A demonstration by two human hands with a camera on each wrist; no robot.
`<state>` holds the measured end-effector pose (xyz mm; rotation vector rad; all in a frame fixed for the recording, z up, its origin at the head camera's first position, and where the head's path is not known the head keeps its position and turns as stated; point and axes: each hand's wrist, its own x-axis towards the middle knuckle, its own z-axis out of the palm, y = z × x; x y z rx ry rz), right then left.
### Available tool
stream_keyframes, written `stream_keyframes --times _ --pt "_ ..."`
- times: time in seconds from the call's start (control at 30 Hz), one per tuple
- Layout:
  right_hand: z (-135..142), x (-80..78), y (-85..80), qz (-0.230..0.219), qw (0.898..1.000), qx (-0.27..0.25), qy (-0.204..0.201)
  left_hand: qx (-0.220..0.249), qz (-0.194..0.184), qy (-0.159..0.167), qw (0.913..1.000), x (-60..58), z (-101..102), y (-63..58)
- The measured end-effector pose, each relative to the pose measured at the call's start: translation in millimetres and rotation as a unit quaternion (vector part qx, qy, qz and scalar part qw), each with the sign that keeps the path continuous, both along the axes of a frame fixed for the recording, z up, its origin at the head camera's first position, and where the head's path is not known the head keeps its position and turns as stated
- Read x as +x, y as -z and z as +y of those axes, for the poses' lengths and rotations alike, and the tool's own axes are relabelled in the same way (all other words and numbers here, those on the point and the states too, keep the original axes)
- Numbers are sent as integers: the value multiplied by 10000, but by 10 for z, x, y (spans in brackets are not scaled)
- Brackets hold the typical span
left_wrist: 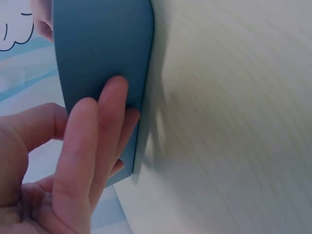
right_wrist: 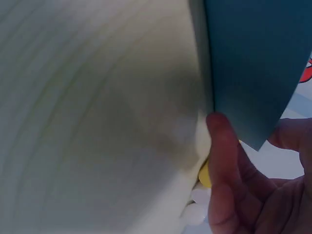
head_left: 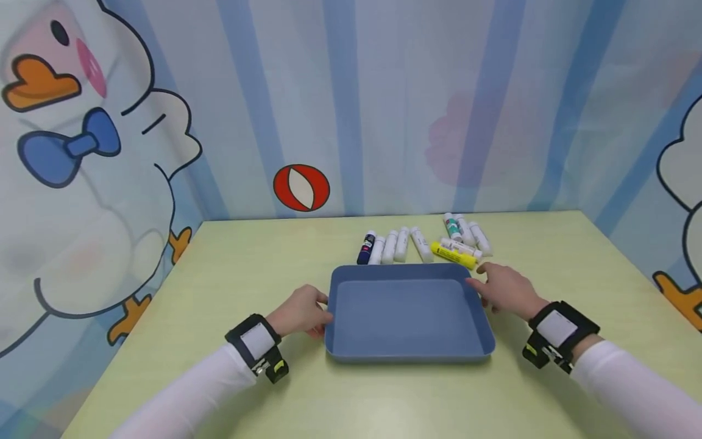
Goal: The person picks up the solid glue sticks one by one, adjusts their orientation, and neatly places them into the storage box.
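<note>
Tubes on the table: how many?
10, all beyond the tray. Left group: navy tube, four white tubes. Right group: teal tube, three whitish tubes, yellow tube. Others may be hidden.

"What stands behind the table (head_left: pixel 263 256)?"

"A pale blue wall covering (head_left: pixel 384 110) — darker blue stripes (head_left: pixel 341 91) run down it, and a faint pink patch (head_left: pixel 450 146) shows right of centre."

"And the drawings?"

"A big white duck (head_left: pixel 82 244) fills the left side, with an orange bill (head_left: pixel 49 86) and a blue bow tie (head_left: pixel 81 144). A red-and-white ball (head_left: pixel 301 188) sits low, left of the middle. At the right edge, part of another white figure (head_left: pixel 682 174) shows — orange foot (head_left: pixel 680 302) included."

"The table itself?"

"Pale yellow-green, lightly grained up close, with a soft sheen (head_left: pixel 384 402) toward the front."
</note>
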<state>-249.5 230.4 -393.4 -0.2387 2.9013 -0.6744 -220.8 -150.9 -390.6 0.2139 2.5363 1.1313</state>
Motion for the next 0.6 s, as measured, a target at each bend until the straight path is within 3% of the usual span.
stream_keyframes --times 0.17,0.33,0.43,0.6 --pt "-31 -84 27 -119 9997 -204 -106 52 1 -22 10000 -4 18 -3" --pt "-42 -93 45 167 9996 -59 -232 103 -39 22 9999 3 33 30" --pt "-52 -88 53 335 9990 -12 -283 95 -102 210 9997 -4 23 30" --pt "-76 -106 62 459 9985 0 -296 -383 -331 578 9970 -160 -47 -121"
